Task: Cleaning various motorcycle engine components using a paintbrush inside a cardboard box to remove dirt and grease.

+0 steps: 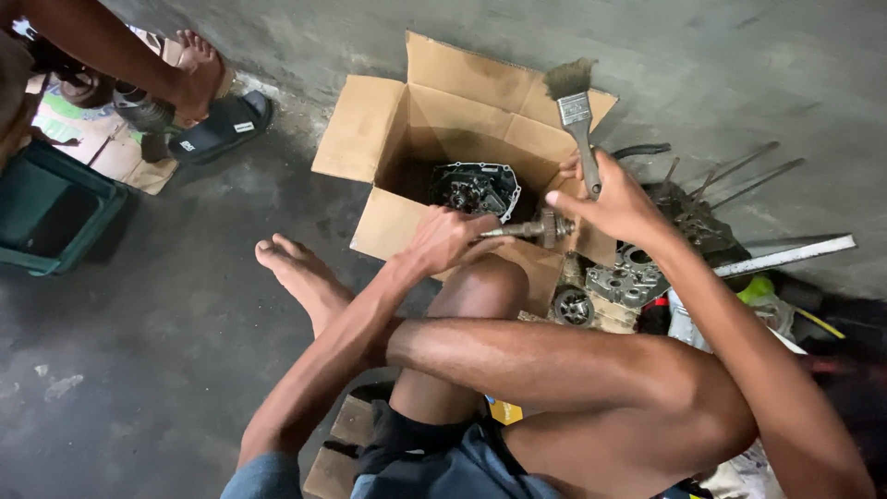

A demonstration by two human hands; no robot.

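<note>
1. Gear shaft (pixel 528 227) is gripped by the left hand (pixel 450 237), held level above the open cardboard box (pixel 434 111).
2. Paintbrush (pixel 575 111) is clamped in the right hand (pixel 617 205), bristles up, just beside the shaft's geared end.
3. Dark engine part (pixel 476 188) is seen inside the box.
4. Engine casing (pixel 628 277) is seen on the floor (pixel 166 305) beside the box.

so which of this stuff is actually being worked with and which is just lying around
In hand:
- left hand holding the geared shaft
- right hand holding the paintbrush

Lying about:
- cardboard box with an engine part inside
- metal casing
- bearing
- green crate
- black sandal
</note>
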